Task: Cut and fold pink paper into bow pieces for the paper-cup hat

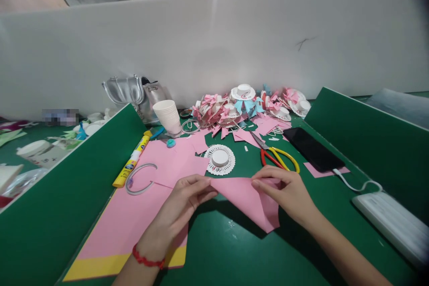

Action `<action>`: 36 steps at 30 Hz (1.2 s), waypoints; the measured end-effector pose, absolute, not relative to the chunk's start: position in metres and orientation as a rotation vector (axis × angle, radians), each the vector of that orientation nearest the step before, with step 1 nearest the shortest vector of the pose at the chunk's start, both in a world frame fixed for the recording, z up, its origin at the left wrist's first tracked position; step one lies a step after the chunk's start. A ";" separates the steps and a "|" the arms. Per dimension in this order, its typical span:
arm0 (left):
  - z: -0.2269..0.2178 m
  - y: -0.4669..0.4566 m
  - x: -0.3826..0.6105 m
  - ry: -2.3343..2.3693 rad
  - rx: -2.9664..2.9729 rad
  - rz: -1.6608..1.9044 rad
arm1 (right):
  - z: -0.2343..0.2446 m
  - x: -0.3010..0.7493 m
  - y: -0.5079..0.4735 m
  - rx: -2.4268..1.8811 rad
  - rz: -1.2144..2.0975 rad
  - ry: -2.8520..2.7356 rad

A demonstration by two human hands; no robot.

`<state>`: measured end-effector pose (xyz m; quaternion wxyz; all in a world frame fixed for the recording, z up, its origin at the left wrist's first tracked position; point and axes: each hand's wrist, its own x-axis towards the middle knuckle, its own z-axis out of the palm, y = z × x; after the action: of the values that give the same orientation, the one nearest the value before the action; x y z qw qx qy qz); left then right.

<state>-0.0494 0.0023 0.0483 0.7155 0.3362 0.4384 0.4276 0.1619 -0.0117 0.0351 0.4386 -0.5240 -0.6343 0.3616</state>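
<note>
The pink paper (246, 199) was between the two hands. The left hand (187, 203) had its thumb and fingers pinched on the left corner. The right hand (284, 192) had its thumb and finger pinched on the top edge near the right end. The paper bent and hung down toward the green table (214, 250); I could not tell if its low tip touched.

Just behind the paper sat a round white paper hat (220, 158). Red and yellow scissors (279, 156) lay behind the right hand, with a black phone (313, 149) to their right. The left arm lay across big pink sheets (127, 223) and hid some of them. A gray ring (140, 179) and a yellow glue stick (132, 161) were near that hand. Farther back were stacked cups (166, 117) and a pile of little hats (231, 109).
</note>
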 end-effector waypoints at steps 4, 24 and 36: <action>0.046 0.003 -0.049 1.111 0.882 1.076 | 0.037 0.163 -0.012 -1.294 0.910 -1.586; 0.037 -0.005 -0.033 1.125 1.040 0.975 | 0.036 0.163 -0.011 -1.286 0.970 -1.608; 0.033 -0.008 -0.031 1.218 1.142 1.119 | 0.039 0.161 -0.014 -1.286 1.007 -1.589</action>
<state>-0.0308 -0.0082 0.0329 0.5360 0.4797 0.5116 0.4699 0.1609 -0.0138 0.0389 0.4182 -0.5128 -0.6334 0.4012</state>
